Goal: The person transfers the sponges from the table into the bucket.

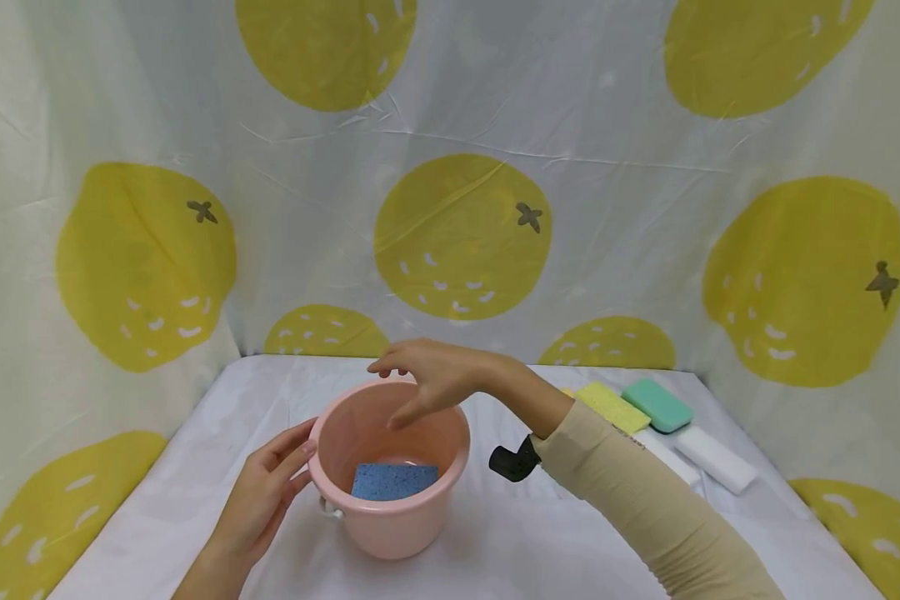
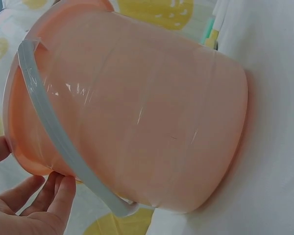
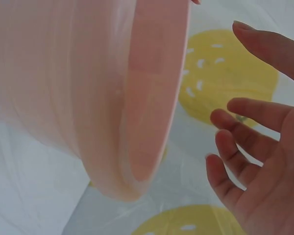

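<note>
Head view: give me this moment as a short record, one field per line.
Container: pink bucket, upright on a white cloth
Contents: blue sponge
Left hand: holds the bucket at its left side
Right hand: over the bucket's opening, holding nothing
Right of bucket: yellow sponge, green sponge, white blocks, one partly hidden by the right arm

This is a small curtained booth: pale curtains (image 1: 615, 208) printed with big yellow fruits (image 1: 462, 250) hang behind and on both sides of a white-covered table (image 1: 555, 542). The bucket (image 1: 393, 529) and sponges (image 1: 657, 405) are household goods, but whether the room beyond is a home or lab cannot be told.
</note>
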Action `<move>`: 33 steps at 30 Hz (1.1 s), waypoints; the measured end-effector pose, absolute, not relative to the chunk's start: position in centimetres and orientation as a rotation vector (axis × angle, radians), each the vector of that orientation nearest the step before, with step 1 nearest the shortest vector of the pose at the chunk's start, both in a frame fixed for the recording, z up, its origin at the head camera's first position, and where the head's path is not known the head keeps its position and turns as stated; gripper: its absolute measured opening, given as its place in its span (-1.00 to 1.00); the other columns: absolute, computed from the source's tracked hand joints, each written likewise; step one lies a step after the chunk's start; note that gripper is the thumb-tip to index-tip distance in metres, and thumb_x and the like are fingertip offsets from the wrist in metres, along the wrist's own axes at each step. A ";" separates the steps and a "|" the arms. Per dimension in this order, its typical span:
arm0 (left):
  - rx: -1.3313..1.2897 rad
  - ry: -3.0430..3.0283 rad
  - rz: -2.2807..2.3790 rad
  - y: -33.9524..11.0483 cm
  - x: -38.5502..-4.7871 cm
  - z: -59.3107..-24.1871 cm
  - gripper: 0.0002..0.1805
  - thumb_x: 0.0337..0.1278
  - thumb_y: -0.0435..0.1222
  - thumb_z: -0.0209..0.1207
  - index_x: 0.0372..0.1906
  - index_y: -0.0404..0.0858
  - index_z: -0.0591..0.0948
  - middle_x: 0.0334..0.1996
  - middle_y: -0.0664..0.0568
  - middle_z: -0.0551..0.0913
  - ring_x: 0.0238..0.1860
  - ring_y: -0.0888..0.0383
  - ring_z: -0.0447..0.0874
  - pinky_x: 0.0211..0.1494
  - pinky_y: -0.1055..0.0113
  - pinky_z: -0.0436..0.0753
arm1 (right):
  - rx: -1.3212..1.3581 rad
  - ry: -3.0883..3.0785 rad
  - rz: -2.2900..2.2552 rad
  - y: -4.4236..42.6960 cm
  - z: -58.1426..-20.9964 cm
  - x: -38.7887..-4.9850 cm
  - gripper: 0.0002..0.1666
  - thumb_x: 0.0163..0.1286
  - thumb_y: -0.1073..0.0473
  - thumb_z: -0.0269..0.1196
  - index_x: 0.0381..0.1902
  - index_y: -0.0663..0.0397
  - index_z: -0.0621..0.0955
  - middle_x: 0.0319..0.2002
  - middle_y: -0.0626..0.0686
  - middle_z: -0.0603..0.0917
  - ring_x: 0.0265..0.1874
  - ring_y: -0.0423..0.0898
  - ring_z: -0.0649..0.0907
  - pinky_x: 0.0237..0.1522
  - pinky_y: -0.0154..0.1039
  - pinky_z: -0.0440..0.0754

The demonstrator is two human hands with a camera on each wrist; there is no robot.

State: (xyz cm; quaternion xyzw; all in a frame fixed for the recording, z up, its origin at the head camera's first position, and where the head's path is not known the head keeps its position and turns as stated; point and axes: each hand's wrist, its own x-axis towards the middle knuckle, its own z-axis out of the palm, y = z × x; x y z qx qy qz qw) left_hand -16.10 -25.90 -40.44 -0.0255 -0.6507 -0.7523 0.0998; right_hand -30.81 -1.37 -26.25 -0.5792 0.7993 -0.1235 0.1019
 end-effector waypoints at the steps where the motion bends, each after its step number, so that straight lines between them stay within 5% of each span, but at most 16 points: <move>1: -0.080 -1.920 -2.226 -25.9 -16.1 -40.4 -0.43 0.55 -0.33 0.13 0.46 -0.56 0.32 0.28 0.06 0.58 0.27 0.22 0.55 0.17 0.24 0.65 | -1.707 2.365 -0.366 -1.1 -26.2 -30.8 -0.10 0.30 -0.14 0.43 0.49 0.12 0.44 0.23 0.09 0.57 0.18 0.00 0.53 0.15 -0.16 0.53; 33: -0.073 -1.920 -2.232 -25.7 -16.0 -40.2 -0.42 0.56 -0.33 0.11 0.47 -0.56 0.30 0.27 0.07 0.57 0.26 0.23 0.55 0.16 0.23 0.66 | -1.520 2.529 -0.504 7.0 -26.5 -31.7 -0.14 0.33 -0.14 0.41 0.47 0.11 0.46 0.18 -0.02 0.59 0.11 -0.03 0.56 0.12 -0.05 0.59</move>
